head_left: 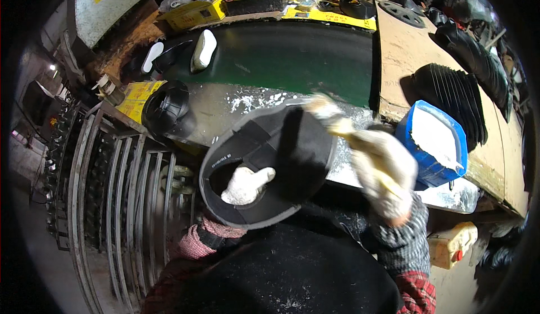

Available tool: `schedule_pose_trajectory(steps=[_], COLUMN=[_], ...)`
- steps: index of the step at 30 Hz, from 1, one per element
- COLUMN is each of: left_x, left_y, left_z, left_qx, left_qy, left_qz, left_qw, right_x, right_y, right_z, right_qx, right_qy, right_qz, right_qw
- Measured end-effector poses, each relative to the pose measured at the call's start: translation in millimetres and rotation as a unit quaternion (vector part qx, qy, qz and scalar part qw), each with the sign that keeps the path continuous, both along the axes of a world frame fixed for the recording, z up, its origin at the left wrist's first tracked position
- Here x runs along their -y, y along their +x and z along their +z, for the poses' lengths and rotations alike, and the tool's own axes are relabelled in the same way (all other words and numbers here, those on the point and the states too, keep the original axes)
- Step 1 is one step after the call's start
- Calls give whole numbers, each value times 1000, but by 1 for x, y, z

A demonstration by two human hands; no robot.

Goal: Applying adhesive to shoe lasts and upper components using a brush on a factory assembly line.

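My left hand [243, 186], in a white glove, reaches inside a wide, dark grey boot upper [301, 145] and grips it, thumb or finger pointing right. The upper is tilted, its broad pale-edged opening facing up in front of my body. My right hand [385, 165], also white-gloved and blurred by motion, is closed on a brush [332, 117]. Its whitish bristles are close to the upper's far right rim; whether they touch I cannot tell. Beside my right hand stands a blue tub [430, 145] of white paste.
A green conveyor belt [292, 55] carries upturned shoes [203, 51] with white soles. Black curved pieces [450, 97] lie stacked on the right board. A black upper [167, 109] sits at left. Metal racks [115, 196] stand at lower left, a yellowish jug [453, 245] at lower right.
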State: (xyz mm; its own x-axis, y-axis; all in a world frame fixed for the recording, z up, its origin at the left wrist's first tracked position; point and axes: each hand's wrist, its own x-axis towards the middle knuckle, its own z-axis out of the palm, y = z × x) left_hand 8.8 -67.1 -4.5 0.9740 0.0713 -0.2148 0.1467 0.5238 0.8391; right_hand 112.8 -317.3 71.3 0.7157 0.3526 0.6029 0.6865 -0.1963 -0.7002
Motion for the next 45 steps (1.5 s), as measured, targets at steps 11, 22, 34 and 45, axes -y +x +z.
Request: schedule_pose_trajectory(steps=[11,22,34,45], left_x=[-32,-29,-41,-7], left_y=[9,36,53,13], left_z=[-6,31,24,34], left_qx=[-16,13,47,5], left_qy=[-9,-68,90,21], left_qz=[26,8,-1,73], left_qw=[999,998,995,997], right_x=[-5,-118,15,28], right_y=[11,-35,-25,-31], right_z=[-45,35,-8,-19], right_qx=[-266,143,4,-74], right_qy=[120,-49,-85,-71], right_qz=[-23,298,75,168], right_qw=[956,942,994,980])
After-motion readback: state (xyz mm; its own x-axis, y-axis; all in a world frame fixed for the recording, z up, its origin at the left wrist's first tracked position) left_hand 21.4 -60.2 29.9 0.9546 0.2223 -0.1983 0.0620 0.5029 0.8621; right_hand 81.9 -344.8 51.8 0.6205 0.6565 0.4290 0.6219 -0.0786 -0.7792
